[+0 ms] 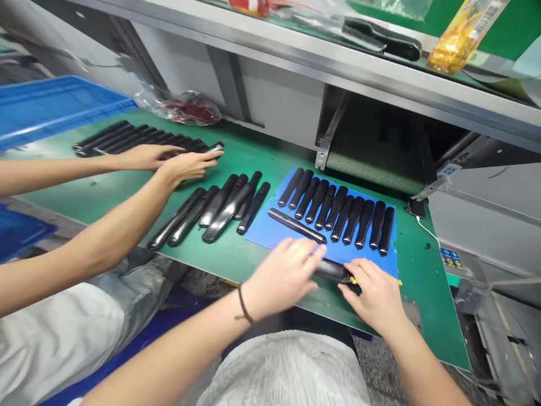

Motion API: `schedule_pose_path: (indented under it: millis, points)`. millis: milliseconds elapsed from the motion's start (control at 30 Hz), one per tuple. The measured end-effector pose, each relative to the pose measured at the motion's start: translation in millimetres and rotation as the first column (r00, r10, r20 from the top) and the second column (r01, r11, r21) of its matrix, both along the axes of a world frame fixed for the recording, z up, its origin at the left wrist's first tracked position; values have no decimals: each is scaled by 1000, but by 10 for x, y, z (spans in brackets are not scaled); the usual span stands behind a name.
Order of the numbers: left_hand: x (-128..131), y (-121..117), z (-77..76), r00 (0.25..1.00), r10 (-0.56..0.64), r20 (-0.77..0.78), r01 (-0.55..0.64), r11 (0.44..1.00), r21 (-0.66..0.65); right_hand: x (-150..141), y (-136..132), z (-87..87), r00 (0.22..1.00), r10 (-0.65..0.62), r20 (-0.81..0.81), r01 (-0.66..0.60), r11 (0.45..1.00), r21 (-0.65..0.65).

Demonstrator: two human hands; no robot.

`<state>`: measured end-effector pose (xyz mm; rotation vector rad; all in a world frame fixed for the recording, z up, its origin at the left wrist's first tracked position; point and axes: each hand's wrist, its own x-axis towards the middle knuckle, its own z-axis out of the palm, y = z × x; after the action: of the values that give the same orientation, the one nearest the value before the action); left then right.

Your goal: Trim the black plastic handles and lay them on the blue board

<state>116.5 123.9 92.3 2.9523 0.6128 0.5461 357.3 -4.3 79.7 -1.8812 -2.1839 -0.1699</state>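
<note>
My left hand (284, 275) and my right hand (375, 294) both grip one black plastic handle part (332, 270) at the near edge of a blue mat (262, 230). Fingers of both hands curl round it. On the mat a row of several black handle parts (338, 211) stands side by side. One more black handle part (296, 225) lies crosswise in front of that row, just beyond my left fingers.
A co-worker's two hands (177, 162) reach in from the left over another row of black parts (139, 137). A loose cluster of black parts (220, 207) lies on the green table (422, 282). Blue bins (51, 104) sit left. A conveyor opening (376, 152) and shelf (380, 67) are behind.
</note>
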Motion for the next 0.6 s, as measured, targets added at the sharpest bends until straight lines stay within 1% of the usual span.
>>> schedule_pose_path:
  millis: [33, 67, 100, 133, 200, 267, 300, 333, 367, 400, 433, 500, 533, 600]
  points:
    - [36, -168, -5, 999, -32, -39, 33, 999, 30, -110, 0, 84, 998, 62, -27, -61, 997, 37]
    - [41, -287, -19, 997, -31, -68, 36, 998, 60, -201, -4, 164, 992, 112, -53, -108, 991, 73]
    - [15, -361, -36, 996, -13, -91, 21, 996, 85, -266, -13, 236, 988, 136, -74, -128, 986, 106]
    - [-39, -398, -54, 995, 22, -102, -10, 994, 112, -303, -28, 295, 988, 128, -89, -115, 984, 136]
    - [-196, -408, -80, 988, 118, -103, -103, 984, 146, -294, -74, 365, 989, 74, -130, -49, 982, 184]
    - [-364, -406, -87, 975, 200, -92, -187, 973, 136, -218, -139, 369, 974, 62, -219, -19, 981, 194]
    - [-437, -417, -86, 970, 225, -87, -216, 971, 101, -172, -173, 351, 957, 85, -278, -33, 982, 185]
    - [-501, -434, -83, 968, 236, -81, -234, 972, 36, -128, -205, 324, 933, 116, -340, -57, 982, 179]
    - [-555, -456, -82, 970, 232, -74, -237, 970, -61, -88, -232, 292, 908, 142, -393, -76, 981, 179]
    - [-602, -478, -83, 974, 219, -62, -227, 957, -181, -56, -251, 261, 889, 163, -429, -89, 979, 186]
    - [-647, -496, -86, 978, 204, -44, -207, 928, -310, -32, -261, 234, 875, 187, -447, -107, 974, 198]
    - [-737, -525, -98, 987, 158, -5, -136, 835, -533, -24, -254, 209, 859, 257, -443, -169, 959, 230]
    - [-784, -539, -106, 992, 129, 11, -95, 784, -614, -42, -241, 211, 850, 300, -434, -207, 946, 249]
    - [-873, -572, -128, 995, 85, 42, -28, 689, -724, -120, -203, 222, 827, 364, -429, -270, 926, 266]
